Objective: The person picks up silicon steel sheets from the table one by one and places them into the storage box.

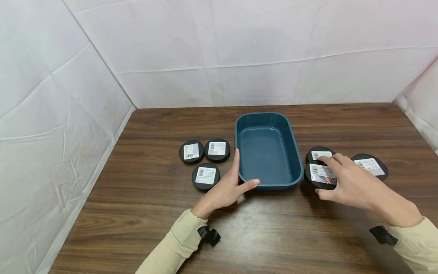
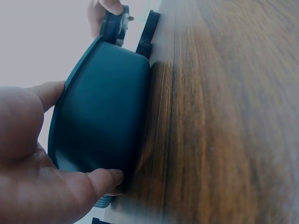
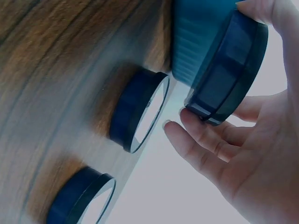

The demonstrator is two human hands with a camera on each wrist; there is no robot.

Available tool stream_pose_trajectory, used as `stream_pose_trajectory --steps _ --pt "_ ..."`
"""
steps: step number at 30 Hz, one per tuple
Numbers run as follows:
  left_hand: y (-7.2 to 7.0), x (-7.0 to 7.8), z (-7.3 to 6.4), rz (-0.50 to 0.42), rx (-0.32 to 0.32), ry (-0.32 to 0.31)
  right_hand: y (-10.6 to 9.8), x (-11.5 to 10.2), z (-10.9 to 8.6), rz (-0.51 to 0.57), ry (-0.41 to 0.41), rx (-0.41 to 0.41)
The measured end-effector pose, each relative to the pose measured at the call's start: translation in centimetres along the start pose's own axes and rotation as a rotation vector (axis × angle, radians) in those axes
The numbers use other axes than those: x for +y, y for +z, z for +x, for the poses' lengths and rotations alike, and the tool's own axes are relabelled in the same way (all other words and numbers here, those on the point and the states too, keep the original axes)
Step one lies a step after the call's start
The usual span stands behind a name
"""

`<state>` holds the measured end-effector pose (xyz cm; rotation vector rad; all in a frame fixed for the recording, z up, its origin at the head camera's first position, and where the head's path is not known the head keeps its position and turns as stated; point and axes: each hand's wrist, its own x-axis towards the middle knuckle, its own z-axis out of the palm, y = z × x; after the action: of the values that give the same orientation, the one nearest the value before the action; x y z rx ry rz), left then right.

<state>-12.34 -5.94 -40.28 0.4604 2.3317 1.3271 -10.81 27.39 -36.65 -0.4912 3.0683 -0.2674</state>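
Note:
My left hand [image 1: 224, 189] lies against the near left corner of a blue plastic tub [image 1: 270, 186], with its thumb spread at the front rim and its straight fingers along the left side. To the right of the tub, my right hand [image 1: 356, 184] grips a flat round black jar [image 1: 319, 174] between thumb and fingers. In the right wrist view the held jar [image 3: 226, 65] is tilted and raised off the table. A white label shows on its face. Two similar jars stand by this hand, one behind [image 1: 319, 152] and one to the right [image 1: 371, 167].
Left of the tub stand three more labelled black jars: one far left [image 1: 191, 151], one close to the tub [image 1: 217, 149] and one nearer me [image 1: 205, 176]. The wooden table [image 1: 137, 198] meets white cloth walls [image 1: 205, 68] at the back and sides.

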Motion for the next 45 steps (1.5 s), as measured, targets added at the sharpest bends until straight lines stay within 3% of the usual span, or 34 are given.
stream_pose_trajectory --steps 23,35,45 --pt "0.0 0.4 -0.1 -0.002 -0.004 -0.002 -1.5 -0.2 1.4 -0.007 -0.021 0.095" --pt "-0.1 0.2 -0.2 -0.017 -0.015 -0.008 -1.9 -1.3 2.9 0.012 0.005 0.019" --pt "-0.1 0.4 -0.3 -0.026 -0.021 -0.019 -1.9 -1.5 4.1 0.012 -0.054 0.054"
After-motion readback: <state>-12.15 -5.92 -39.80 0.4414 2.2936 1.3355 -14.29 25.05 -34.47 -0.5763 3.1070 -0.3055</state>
